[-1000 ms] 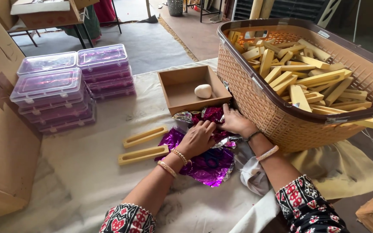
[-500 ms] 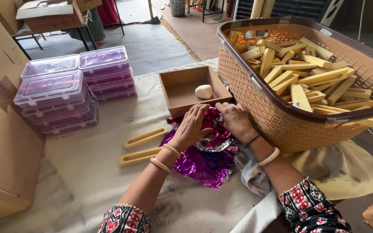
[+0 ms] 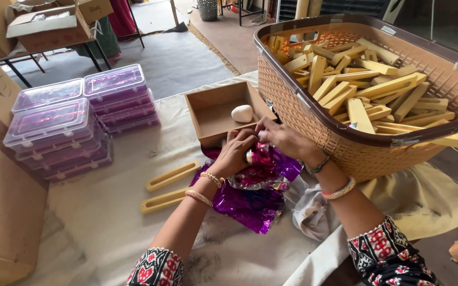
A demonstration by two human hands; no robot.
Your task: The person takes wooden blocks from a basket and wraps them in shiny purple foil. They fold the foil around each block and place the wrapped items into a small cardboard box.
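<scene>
Both hands now sit higher on the purple foil wrapper (image 3: 255, 185) than a second ago: left hand (image 3: 237, 153) and right hand (image 3: 282, 139) pinch together on a small white-and-red piece (image 3: 249, 156) at the foil's top edge, right beside the shallow wooden box (image 3: 202, 108). Foil itself hasn't shifted off the cloth, so this reads as unwrapping, not carrying. White egg-shaped piece (image 3: 242, 113) lies in the box; two slotted wooden bars (image 3: 168, 186) lie untouched to the left, woven basket (image 3: 314, 114) of sticks to the right.

Purple foil wrapper (image 3: 253, 204), tan woven basket (image 3: 314, 119), yellow wooden sticks (image 3: 367, 87)
</scene>
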